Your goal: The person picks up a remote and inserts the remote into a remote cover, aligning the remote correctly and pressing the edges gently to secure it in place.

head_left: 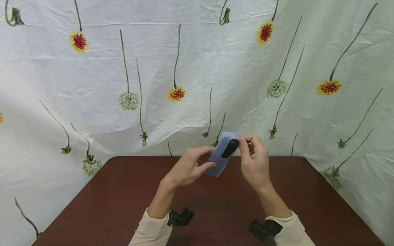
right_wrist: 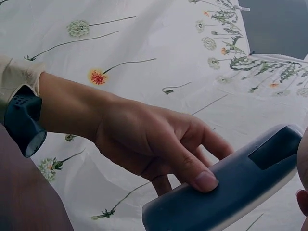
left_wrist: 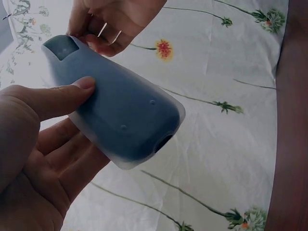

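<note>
A long, rounded blue case [head_left: 219, 162] with a pale translucent edge is held up, tilted, above the far part of the table. Near its upper end a black patch [head_left: 230, 148] shows on one face. My left hand [head_left: 188, 167] grips the lower part, its thumb [left_wrist: 62, 100] pressed on one broad face and the other fingers behind. At the upper end, beside the black patch, my right hand [head_left: 254, 160] pinches the case's edge between thumb and forefinger. In the left wrist view two small bumps and a dark notch mark the case's near end.
Below the hands lies a dark red-brown table [head_left: 123, 201]. A white cloth [head_left: 215, 61] printed with flowers hangs behind it and along its sides. Black wrist cameras [head_left: 181, 217] are strapped at both cream sleeves [head_left: 295, 232].
</note>
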Demonstrator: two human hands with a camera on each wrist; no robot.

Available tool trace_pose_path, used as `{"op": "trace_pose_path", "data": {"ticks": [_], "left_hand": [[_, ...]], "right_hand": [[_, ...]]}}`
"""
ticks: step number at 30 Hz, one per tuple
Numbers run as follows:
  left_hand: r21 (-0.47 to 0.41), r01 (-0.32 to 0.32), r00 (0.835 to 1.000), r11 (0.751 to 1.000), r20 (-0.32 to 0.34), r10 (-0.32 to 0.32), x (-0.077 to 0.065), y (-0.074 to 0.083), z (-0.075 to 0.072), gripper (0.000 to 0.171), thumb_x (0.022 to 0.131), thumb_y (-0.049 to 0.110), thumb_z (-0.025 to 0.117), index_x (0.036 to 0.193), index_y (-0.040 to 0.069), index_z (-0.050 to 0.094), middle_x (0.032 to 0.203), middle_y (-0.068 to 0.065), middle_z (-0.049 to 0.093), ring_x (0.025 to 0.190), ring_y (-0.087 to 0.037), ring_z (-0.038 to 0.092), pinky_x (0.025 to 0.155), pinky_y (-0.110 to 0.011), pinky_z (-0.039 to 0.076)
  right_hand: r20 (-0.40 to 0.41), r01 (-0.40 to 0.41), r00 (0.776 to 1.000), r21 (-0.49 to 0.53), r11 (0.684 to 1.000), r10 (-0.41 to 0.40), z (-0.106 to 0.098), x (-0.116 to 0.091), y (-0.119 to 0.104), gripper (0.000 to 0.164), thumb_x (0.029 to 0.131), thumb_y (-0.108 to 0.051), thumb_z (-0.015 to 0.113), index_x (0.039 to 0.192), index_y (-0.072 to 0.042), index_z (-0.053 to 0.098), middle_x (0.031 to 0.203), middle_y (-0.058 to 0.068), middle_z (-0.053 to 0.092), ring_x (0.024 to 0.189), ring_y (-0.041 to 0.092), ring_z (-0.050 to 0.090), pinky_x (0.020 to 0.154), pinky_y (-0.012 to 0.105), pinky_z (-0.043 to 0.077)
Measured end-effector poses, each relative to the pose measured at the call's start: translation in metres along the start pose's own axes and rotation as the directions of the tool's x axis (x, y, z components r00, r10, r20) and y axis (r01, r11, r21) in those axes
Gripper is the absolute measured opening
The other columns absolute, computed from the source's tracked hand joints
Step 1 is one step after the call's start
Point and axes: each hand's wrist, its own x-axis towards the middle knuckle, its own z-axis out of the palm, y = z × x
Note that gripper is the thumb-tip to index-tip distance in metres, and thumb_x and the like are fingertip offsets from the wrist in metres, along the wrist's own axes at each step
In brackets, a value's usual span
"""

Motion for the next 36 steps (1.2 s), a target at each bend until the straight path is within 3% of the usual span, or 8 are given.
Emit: {"op": "trace_pose_path", "data": {"ticks": [5,12,19,27,30,32,34,36], "left_hand": [[0.002,-0.027,1.000,1.000,-0.005,0.027,0.002,0.004,0.004,0.029,0.094,0.005,0.077,0.122,0.005,0.070,0.108,-0.004,0.073,0.087,-0.013,0.071,0.069,-0.029,0.060],[0.028,0.002,1.000,1.000,0.010,-0.002,0.002,0.003,0.007,0.027,0.094,0.006,0.077,0.120,0.006,0.068,0.106,-0.003,0.072,0.087,-0.014,0.070,0.062,-0.028,0.058],[0.070,0.004,1.000,0.998,0.009,-0.005,0.003,0.003,0.008,0.030,0.095,0.007,0.077,0.122,0.005,0.065,0.109,-0.003,0.072,0.092,-0.013,0.070,0.054,-0.026,0.053],[0.036,0.008,1.000,0.999,0.003,-0.008,0.005,0.006,0.010,0.032,0.095,0.006,0.077,0.124,0.004,0.064,0.111,-0.004,0.072,0.095,-0.011,0.071,0.064,-0.027,0.058],[-0.011,0.032,0.999,0.999,-0.014,-0.032,0.005,0.006,0.011,0.033,0.094,0.004,0.077,0.124,0.004,0.065,0.110,-0.004,0.072,0.093,-0.012,0.072,0.072,-0.030,0.060],[-0.039,0.058,0.998,0.998,-0.029,-0.059,0.004,0.006,0.011,0.032,0.094,0.003,0.077,0.123,0.004,0.065,0.109,-0.004,0.072,0.089,-0.013,0.073,0.072,-0.032,0.061],[-0.068,0.086,0.995,0.994,-0.042,-0.089,0.003,0.006,0.011,0.031,0.094,0.004,0.077,0.122,0.004,0.066,0.108,-0.004,0.072,0.086,-0.014,0.072,0.072,-0.033,0.061],[-0.101,0.112,0.991,0.989,-0.058,-0.118,0.003,0.005,0.012,0.030,0.094,0.004,0.077,0.122,0.004,0.066,0.107,-0.004,0.072,0.085,-0.015,0.073,0.071,-0.034,0.062]], "right_hand": [[-0.093,0.082,0.992,-0.094,0.992,-0.091,0.002,0.000,0.002,0.009,0.102,0.011,0.054,0.095,0.012,0.060,0.094,0.020,0.058,0.086,0.021,0.055,0.080,0.024,0.049],[-0.112,0.163,0.974,-0.263,0.951,-0.198,0.002,0.001,0.005,0.008,0.098,0.011,0.061,0.091,0.009,0.063,0.090,0.017,0.061,0.084,0.023,0.058,0.083,0.025,0.048],[-0.105,0.212,0.956,-0.403,0.890,-0.275,0.003,0.001,0.010,0.007,0.097,0.009,0.063,0.091,0.006,0.063,0.087,0.017,0.060,0.077,0.030,0.058,0.066,0.027,0.041],[-0.106,0.239,0.944,-0.433,0.869,-0.313,0.003,0.001,0.010,0.006,0.096,0.006,0.067,0.091,0.003,0.067,0.087,0.014,0.062,0.076,0.026,0.059,0.055,0.025,0.040],[-0.092,0.263,0.942,-0.395,0.880,-0.323,0.002,0.002,0.009,0.003,0.094,0.006,0.070,0.094,0.003,0.069,0.089,0.014,0.064,0.078,0.026,0.061,0.062,0.024,0.046],[-0.079,0.261,0.950,-0.330,0.907,-0.302,0.002,0.002,0.009,0.006,0.092,0.008,0.071,0.097,0.004,0.070,0.092,0.015,0.065,0.081,0.027,0.063,0.072,0.024,0.050],[-0.057,0.219,0.969,-0.251,0.943,-0.241,0.001,0.002,0.009,0.013,0.091,0.011,0.071,0.103,0.005,0.070,0.097,0.016,0.065,0.088,0.026,0.064,0.083,0.025,0.053],[-0.014,0.123,0.992,-0.152,0.981,-0.127,0.000,0.002,0.009,0.020,0.093,0.010,0.070,0.113,0.007,0.067,0.104,0.017,0.063,0.095,0.025,0.063,0.088,0.025,0.053]]}}
